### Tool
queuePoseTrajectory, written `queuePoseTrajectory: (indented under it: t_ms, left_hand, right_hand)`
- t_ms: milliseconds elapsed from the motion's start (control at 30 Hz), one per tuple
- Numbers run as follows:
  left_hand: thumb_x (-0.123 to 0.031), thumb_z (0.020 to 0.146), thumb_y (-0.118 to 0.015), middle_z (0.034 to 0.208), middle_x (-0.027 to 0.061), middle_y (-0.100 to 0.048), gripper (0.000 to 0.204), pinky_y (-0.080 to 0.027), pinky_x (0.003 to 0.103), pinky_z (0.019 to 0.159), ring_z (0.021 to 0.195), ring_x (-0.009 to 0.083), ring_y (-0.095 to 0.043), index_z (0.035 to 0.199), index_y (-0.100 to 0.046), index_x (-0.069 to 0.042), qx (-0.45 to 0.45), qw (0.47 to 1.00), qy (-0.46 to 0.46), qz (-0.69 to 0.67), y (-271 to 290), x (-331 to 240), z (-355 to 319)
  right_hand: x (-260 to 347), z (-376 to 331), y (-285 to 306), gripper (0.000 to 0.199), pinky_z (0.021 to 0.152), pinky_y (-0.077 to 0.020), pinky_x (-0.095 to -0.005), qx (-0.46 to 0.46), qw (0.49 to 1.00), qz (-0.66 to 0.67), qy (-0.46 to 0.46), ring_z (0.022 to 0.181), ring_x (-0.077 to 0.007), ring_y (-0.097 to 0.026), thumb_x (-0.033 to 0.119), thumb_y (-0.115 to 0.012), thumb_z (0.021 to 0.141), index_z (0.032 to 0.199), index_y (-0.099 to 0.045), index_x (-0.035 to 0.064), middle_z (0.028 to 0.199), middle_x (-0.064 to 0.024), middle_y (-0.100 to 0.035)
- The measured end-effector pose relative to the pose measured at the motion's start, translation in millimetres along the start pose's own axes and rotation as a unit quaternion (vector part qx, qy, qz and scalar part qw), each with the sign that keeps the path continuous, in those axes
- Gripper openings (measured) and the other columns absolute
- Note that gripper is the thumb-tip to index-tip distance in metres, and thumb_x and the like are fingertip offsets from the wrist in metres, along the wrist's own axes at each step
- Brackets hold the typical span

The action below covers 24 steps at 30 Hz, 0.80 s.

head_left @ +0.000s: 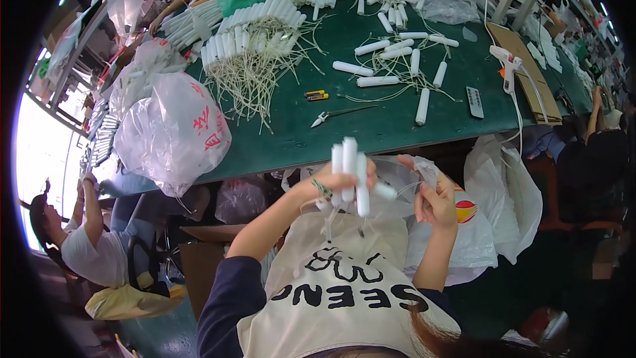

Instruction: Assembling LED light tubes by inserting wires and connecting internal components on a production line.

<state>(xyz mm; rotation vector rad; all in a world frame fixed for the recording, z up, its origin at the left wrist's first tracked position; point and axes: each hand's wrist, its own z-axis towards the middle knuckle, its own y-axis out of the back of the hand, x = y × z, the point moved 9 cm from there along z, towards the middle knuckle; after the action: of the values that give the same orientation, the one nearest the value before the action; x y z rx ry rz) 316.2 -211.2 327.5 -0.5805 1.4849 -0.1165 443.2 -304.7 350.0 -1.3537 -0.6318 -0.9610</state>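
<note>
While the left hand (327, 179) clasps them above the cream garment (371, 262), white tubes (350, 159) show slim, smooth, cylindrical, bunched; right hand (437, 207): fingers half-curled at translucent plastic (427, 171), grip unclear.

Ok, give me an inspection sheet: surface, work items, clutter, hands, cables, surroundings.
Surface: green table, mostly covered toward the back.
Work items: stacked white tubes with pale wires; loose white tubes to their right.
Clutter: two batteries, remote, plastic bag at left.
Hands: left hand holds several tubes; right hand touches clear plastic, grip unclear.
Cables: white cord runs from glue gun over the front edge.
Surroundings: co-worker at left, another person at right.
</note>
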Motion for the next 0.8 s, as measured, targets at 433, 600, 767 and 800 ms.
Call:
queuePoseTrajectory:
  t_ms: [433,600,767,800]
  left_hand:
    - [-0.024,0.088,-0.055,0.091,0.013,-0.06,0.027,-0.047,0.023,0.044,0.058,0.0145,-0.055,0.1,-0.056,0.0,-0.124,0.875,0.348,-0.312,43.2,127.8,-13.1]
    - [-0.024,0.091,-0.053,0.091,0.0164,-0.062,0.028,-0.05,0.025,0.048,0.061,0.0169,-0.058,0.107,-0.059,-0.002,-0.177,0.865,0.344,-0.32,77.2,147.6,-28.2]
    - [-0.024,0.088,-0.057,0.085,0.0092,-0.061,0.026,-0.047,0.023,0.047,0.059,0.0113,-0.056,0.102,-0.059,-0.002,-0.127,0.907,0.381,-0.125,65.8,123.7,-35.8]
    - [-0.022,0.086,-0.057,0.078,0.0053,-0.059,0.021,-0.045,0.022,0.045,0.057,0.008,-0.053,0.097,-0.059,-0.003,-0.143,0.899,0.408,-0.068,58.8,116.5,-40.8]
  right_hand:
    - [7.1,-20.4,-0.3,0.034,0.03,-0.0298,-0.0167,0.058,0.998,-0.029,0.001,0.041,-0.0119,-0.057,-0.004,-0.035,0.087,0.119,-0.047,-0.0079,0.128,-0.0328,-0.044]
    - [6.8,-18.0,-0.4,0.035,0.03,-0.0293,-0.0172,0.064,0.998,-0.027,0.001,0.043,-0.0139,-0.059,-0.004,-0.035,0.086,0.119,-0.047,-0.0075,0.128,-0.032,-0.043]
    - [7.2,-16.1,-0.5,0.036,0.03,-0.0291,-0.0173,0.064,0.997,-0.035,0.006,0.044,-0.0157,-0.06,-0.005,-0.035,0.086,0.119,-0.047,-0.0073,0.128,-0.0313,-0.044]
    - [8.0,-15.9,-0.2,0.036,0.031,-0.0299,-0.0176,0.063,0.997,-0.041,0.0,0.045,-0.0159,-0.061,-0.005,-0.035,0.086,0.119,-0.047,-0.0073,0.127,-0.0311,-0.045]
